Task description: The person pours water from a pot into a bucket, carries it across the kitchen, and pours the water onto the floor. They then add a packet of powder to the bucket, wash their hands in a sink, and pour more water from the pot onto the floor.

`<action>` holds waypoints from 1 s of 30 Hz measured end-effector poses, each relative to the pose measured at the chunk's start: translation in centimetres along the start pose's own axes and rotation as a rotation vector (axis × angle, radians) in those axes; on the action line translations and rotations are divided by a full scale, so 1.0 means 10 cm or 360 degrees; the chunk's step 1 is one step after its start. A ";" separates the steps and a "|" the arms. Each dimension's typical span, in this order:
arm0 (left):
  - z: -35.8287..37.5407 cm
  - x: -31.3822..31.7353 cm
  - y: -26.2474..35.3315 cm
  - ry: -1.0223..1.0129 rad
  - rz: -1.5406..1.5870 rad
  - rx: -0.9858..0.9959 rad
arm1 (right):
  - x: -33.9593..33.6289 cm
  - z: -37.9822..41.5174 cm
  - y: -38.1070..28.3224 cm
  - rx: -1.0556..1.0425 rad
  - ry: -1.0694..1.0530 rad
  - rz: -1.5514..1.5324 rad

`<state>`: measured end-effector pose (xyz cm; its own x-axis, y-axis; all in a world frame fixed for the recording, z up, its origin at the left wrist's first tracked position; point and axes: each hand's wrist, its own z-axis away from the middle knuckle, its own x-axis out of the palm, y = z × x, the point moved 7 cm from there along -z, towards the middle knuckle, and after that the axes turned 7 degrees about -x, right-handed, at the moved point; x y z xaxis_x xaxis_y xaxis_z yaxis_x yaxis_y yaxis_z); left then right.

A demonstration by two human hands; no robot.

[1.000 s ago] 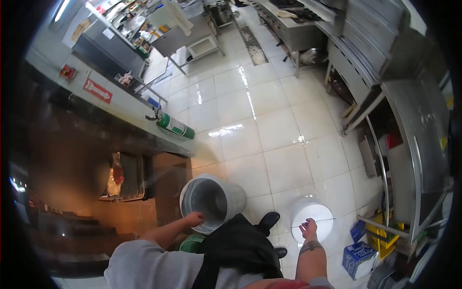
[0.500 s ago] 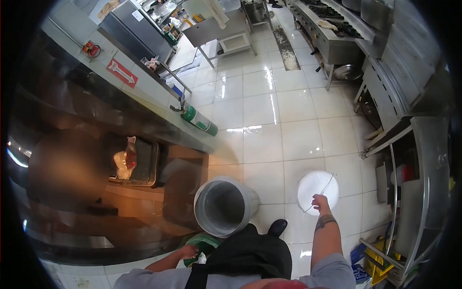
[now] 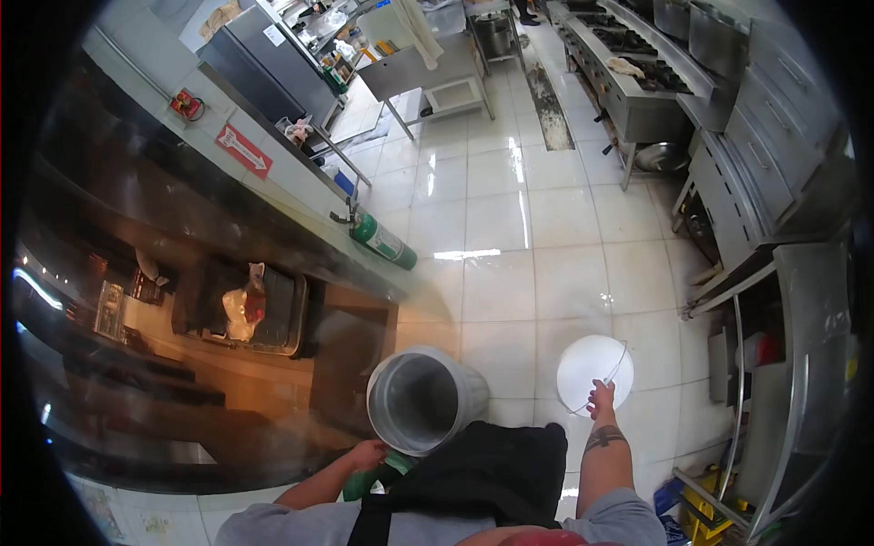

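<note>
Gripping the wire handle (image 3: 621, 357) of a white bucket (image 3: 581, 369), the right hand (image 3: 601, 399) reaches forward with its fingers curled at the near side of the handle. The bucket stands upright on the white tiled floor (image 3: 501, 284), in front of the person and toward the right. The left hand (image 3: 369, 454) is low on the other side, at a green container (image 3: 393, 467) and just beside the rim of a tall grey bin (image 3: 473, 396); whether its fingers are clenched on the green container or only rest against it, I cannot tell. The grey bin stands between the two hands, its wide mouth facing up and tilted toward the left in this view, well apart from the bucket. Part of the green container is hidden by a black apron (image 3: 482, 473). Farther left, in warm light, a dark tray (image 3: 293, 318) carries a wrapped package (image 3: 240, 314). Beyond it, a green fire extinguisher (image 3: 383, 239) is by the wall, near a red sign (image 3: 244, 151) with a white arrow. Toward the back are a metal table (image 3: 382, 80) and, to the right, a stove (image 3: 587, 56) with a metal bowl (image 3: 663, 156) beneath it.
</note>
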<state>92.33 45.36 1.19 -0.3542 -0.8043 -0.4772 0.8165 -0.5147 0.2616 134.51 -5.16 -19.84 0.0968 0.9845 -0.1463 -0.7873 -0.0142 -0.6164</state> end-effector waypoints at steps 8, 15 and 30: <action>0.44 0.07 0.63 -0.0021 0.0717 -0.0417 | -0.06 -0.39 0.21 0.0199 -0.0181 -0.0127; 0.16 0.60 0.72 -0.0311 -0.0302 -0.0057 | -0.10 -0.17 -0.40 0.0296 0.0085 -0.0304; -2.59 -2.50 2.01 -0.0107 0.0914 -0.0162 | 0.45 -0.92 -0.27 0.0405 0.0290 -0.0134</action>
<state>129.41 62.82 -3.37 0.1323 -0.9647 -0.2276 0.9247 0.0374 0.3790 142.66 -2.34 -25.98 0.2573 0.9325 -0.2534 -0.8966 0.1326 -0.4225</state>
